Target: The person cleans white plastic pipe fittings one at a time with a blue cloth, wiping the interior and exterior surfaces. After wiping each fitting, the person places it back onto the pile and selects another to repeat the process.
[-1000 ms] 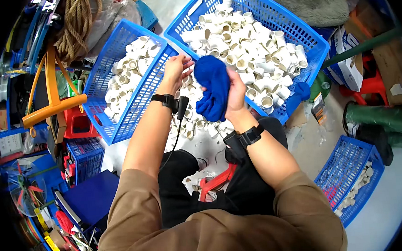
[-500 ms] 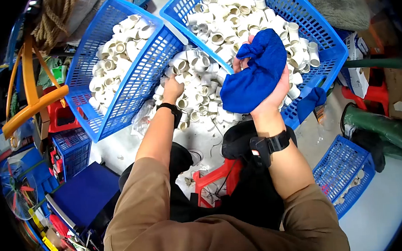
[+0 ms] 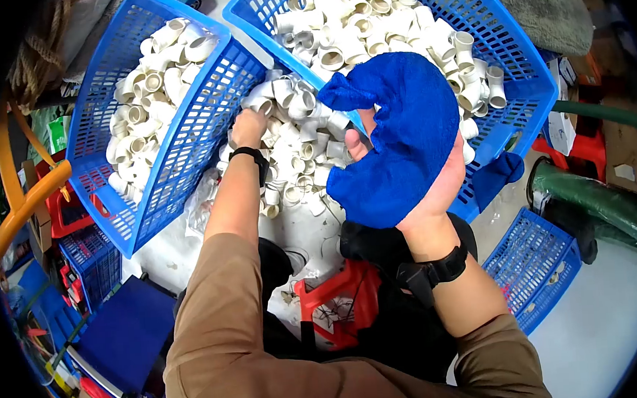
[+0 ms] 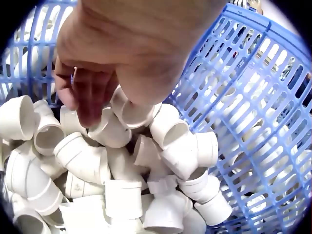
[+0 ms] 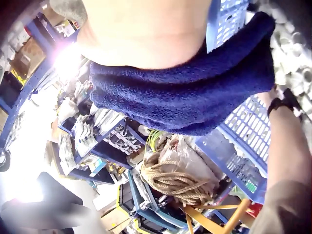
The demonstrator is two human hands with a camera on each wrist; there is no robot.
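In the head view my left hand [image 3: 248,128] reaches into the pile of white pipe fittings [image 3: 307,150] between two blue baskets. The left wrist view shows its fingers bent down and thumb against a white pipe fitting [image 4: 111,130] at the top of the pile. My right hand [image 3: 440,191] holds a crumpled blue cloth [image 3: 416,131], raised in front of the right basket. The cloth covers most of the palm, with fingertips showing past its left edge. Folds of the same cloth hang below the hand in the right wrist view.
A tilted blue basket [image 3: 176,142] of white fittings stands left, and a larger full basket [image 3: 524,106] right, with another blue cloth [image 3: 496,181] at its rim. A small blue basket [image 3: 534,266] sits lower right. A red stool [image 3: 357,299] is between the legs.
My left hand has gone from beside the cloth down into the fittings. My right hand has moved the cloth to the right, where it is now spread wider over the palm.
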